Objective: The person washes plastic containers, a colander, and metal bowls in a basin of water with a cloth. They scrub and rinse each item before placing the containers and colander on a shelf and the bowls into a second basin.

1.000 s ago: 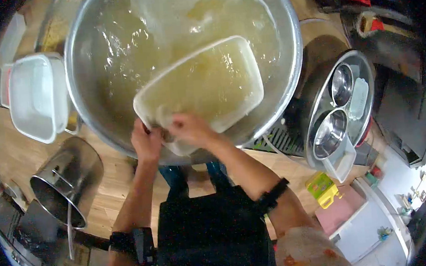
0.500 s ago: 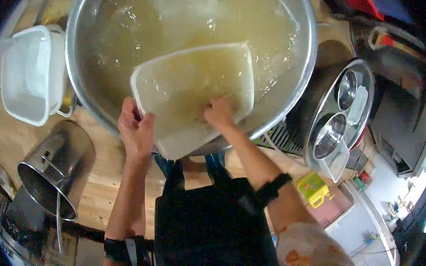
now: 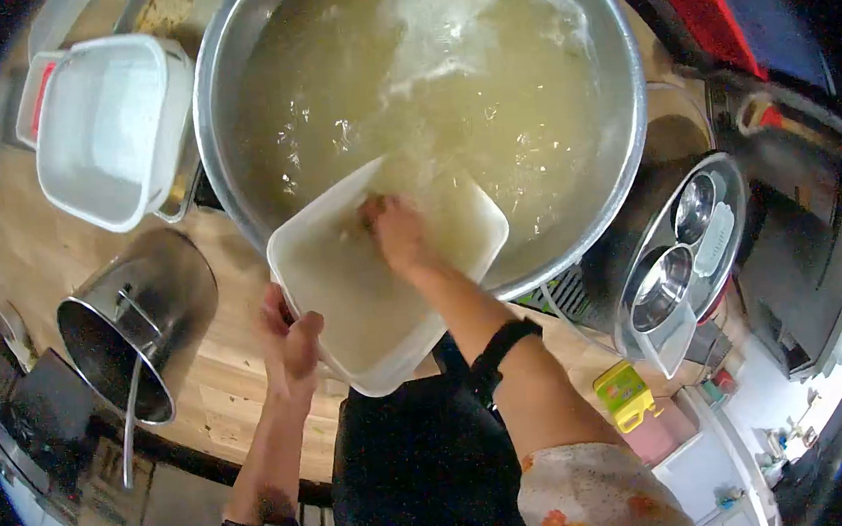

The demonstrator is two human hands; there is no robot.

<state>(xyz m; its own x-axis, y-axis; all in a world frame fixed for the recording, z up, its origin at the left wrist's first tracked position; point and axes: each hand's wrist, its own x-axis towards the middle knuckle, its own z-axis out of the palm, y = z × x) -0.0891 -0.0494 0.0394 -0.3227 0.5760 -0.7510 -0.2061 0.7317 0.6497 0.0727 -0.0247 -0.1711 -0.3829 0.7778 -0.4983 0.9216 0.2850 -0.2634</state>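
A white plastic tub (image 3: pixel 346 313) tilts over the near rim of a large round metal basin (image 3: pixel 633 162). The tub's far edge dips into the cloudy yellowish water (image 3: pixel 328 82) that fills the basin. On the tub's left side, my left hand (image 3: pixel 291 337) is closed around the rim, thumb on top. My right hand (image 3: pixel 403 237) reaches inside the tub at the water's surface, its fingers curled. Something small and dark shows at those fingertips, too blurred to name.
Left of the basin stands another white tub (image 3: pixel 99 135). Below it a tall metal pot (image 3: pixel 162 303) lies tipped, with a metal handle across its mouth. At right, a metal tray (image 3: pixel 633 317) bears metal bowls (image 3: pixel 662 288). A yellow jug (image 3: pixel 625 395) is at lower right.
The tub has come nearer my body and tilted, its far edge now dipping into the water. My right hand has moved left inside it. The left hand keeps its hold on the rim.
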